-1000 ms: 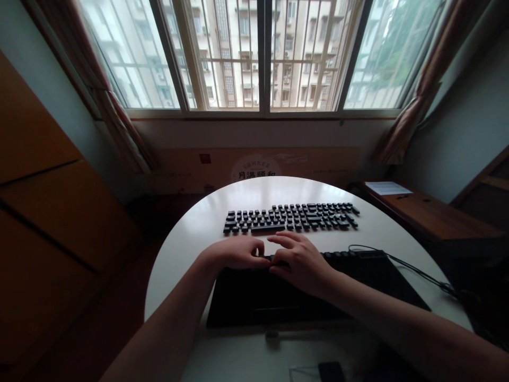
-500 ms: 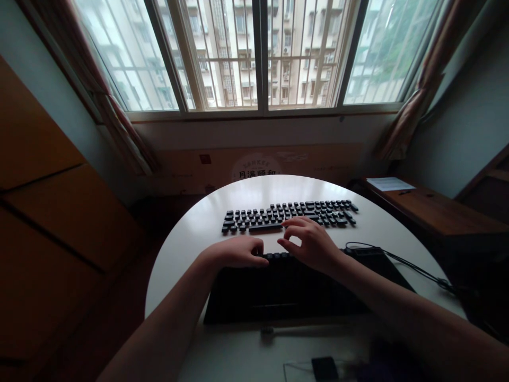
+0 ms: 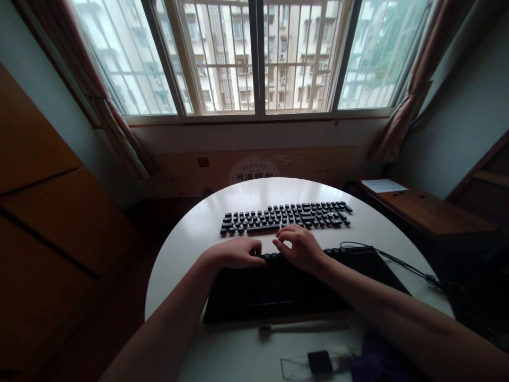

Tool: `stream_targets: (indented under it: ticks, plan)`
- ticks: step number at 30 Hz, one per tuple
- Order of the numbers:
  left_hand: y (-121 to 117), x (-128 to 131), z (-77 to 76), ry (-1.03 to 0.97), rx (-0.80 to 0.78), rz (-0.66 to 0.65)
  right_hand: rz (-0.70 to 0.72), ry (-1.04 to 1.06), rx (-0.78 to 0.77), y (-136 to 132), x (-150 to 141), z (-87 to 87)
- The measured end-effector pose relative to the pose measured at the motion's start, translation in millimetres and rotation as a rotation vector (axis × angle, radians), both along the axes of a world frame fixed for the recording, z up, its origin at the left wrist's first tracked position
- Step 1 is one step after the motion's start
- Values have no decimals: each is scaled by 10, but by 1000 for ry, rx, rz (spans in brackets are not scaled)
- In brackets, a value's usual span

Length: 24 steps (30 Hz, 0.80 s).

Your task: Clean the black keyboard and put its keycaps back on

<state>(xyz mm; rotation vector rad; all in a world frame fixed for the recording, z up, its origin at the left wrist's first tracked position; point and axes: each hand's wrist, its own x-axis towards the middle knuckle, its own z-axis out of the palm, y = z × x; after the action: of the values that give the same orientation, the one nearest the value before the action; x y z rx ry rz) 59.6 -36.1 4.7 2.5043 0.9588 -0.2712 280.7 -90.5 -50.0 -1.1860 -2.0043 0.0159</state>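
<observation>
A black keyboard [image 3: 302, 297] lies on the white round table, with a row of keycaps [image 3: 272, 257] along its far edge. My left hand [image 3: 240, 252] is closed at the keyboard's far left corner, thumb and fingers curled about the edge; its fingertips are partly hidden. Just above the far edge, to the right, hovers my right hand [image 3: 304, 248]. Its thumb and index finger curve into a ring with the tips close together; whatever may be between them is too small to make out. Beyond both hands, loose black keycaps [image 3: 306, 217] stand in rows, with a long spacebar [image 3: 263, 229] in front.
Near me on the table [image 3: 170, 265] are a small brush [image 3: 265, 328] with a pale handle, a black square piece [image 3: 320, 363] with wire loops, and purple cloth [image 3: 384, 358]. A cable [image 3: 413, 269] trails off right. A wooden desk [image 3: 433, 212] holds a paper sheet [image 3: 384, 185].
My right hand has drawn slightly left and lower, away from the loose keycaps, and its fingertips have come closer together. My left hand stays at the keyboard's corner.
</observation>
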Motion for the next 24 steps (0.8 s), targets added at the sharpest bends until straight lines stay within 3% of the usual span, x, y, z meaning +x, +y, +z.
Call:
stream_targets:
  ticks: [8, 14, 16, 19, 24]
  plan:
    - [6, 7, -32, -1, 35, 33, -16, -47, 16, -34, 11, 49]
    - [-6, 1, -18, -5, 48, 10, -46, -270, 101, -129, -71, 426]
    - [-12, -6, -12, -6, 48, 20, -81, -327, 13, 9, -80, 559]
    - [-26, -16, 0, -13, 44, 36, -165, -407, -140, 431, -24, 678]
    - [-35, -36, 9, -23, 38, 52, -226, -447, -287, 1256, 156, 691]
